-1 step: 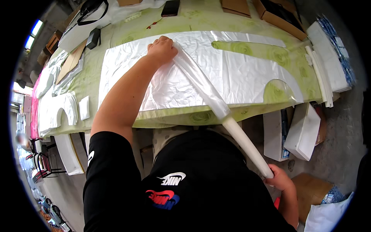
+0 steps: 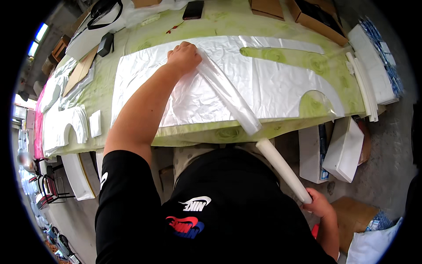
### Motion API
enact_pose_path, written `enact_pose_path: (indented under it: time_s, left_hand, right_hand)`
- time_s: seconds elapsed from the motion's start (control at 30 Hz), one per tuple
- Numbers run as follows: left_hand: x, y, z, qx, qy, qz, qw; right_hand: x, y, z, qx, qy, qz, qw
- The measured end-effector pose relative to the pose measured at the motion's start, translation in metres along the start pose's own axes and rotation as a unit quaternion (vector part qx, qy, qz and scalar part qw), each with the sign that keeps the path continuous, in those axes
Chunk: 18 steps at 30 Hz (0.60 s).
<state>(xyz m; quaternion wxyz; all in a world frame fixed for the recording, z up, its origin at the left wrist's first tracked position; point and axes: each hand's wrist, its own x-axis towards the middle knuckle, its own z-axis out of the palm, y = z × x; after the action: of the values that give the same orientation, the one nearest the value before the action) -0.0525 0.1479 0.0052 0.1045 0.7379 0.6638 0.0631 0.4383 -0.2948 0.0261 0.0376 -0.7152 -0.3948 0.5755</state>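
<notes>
A thin white plastic sheet (image 2: 277,83), shaped like an apron with a long slot and a curved cut-out, lies flat on the green patterned table cover (image 2: 228,132). Across it slants a rolled-up tube of clear-white plastic film (image 2: 231,97), its lower end sticking out past the table's near edge. My left hand (image 2: 184,57) is closed on the tube's far end, pressing it against the sheet. Down at the right, my right hand (image 2: 317,203) grips the lower end of a thick white rod (image 2: 283,169). The rod's upper end is just apart from the film tube's open end.
Folded white plastic pieces (image 2: 68,125) lie at the table's left. At the back are a phone (image 2: 194,9) and an open cardboard box (image 2: 318,20). White rods (image 2: 362,88) rest along the right edge. White foam boxes (image 2: 345,149) and a carton (image 2: 351,220) stand below.
The white rod has come out of the film tube's lower end, leaving a small gap between them. My left hand stays in place on the tube.
</notes>
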Motion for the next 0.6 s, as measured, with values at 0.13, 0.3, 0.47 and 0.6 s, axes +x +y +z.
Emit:
enact_pose_path:
  time_s: [0.13, 0.3, 0.47, 0.6]
  left_hand:
    - [-0.024, 0.002, 0.022, -0.147, 0.252, 0.060, 0.955]
    - [-0.134, 0.053, 0.027, -0.044, 0.106, 0.401, 0.909]
    - [-0.181, 0.062, 0.030, -0.039, -0.031, 0.445, 0.894]
    - [-0.189, 0.055, 0.023, -0.069, 0.004, 0.470, 0.880]
  right_hand:
    - [-0.001, 0.017, -0.003, 0.034, 0.020, -0.036, 0.999]
    - [0.027, -0.054, -0.001, 0.052, 0.075, -0.184, 0.979]
    - [0.085, -0.176, -0.010, -0.237, 0.179, -0.389, 0.872]
    - [0.125, -0.250, -0.005, -0.369, 0.209, -0.435, 0.794]
